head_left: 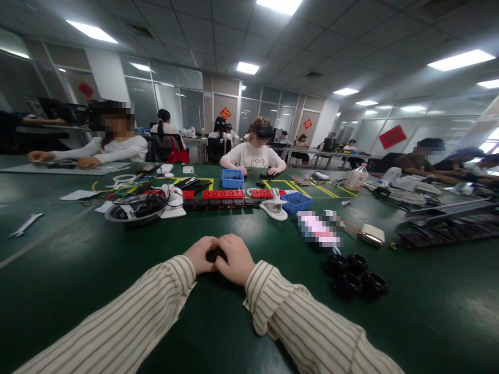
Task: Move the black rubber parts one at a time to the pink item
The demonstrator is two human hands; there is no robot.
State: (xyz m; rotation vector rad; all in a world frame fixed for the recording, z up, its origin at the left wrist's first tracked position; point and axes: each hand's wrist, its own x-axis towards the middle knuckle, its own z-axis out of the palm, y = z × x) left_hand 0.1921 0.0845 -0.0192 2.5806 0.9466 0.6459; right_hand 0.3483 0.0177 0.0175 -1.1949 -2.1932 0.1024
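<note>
Nestling between cupped hands [201, 255] [235, 258], black part [214, 255]

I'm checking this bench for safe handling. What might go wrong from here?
1. The black part is mostly covered by the left hand and right hand, so a slip might go unnoticed at first.
2. Four black round pieces sit loose beyond the right sleeve; a wide swing of that arm could scatter them.
3. Black cables pile up in the metal bowl and might tangle if pulled.
</note>
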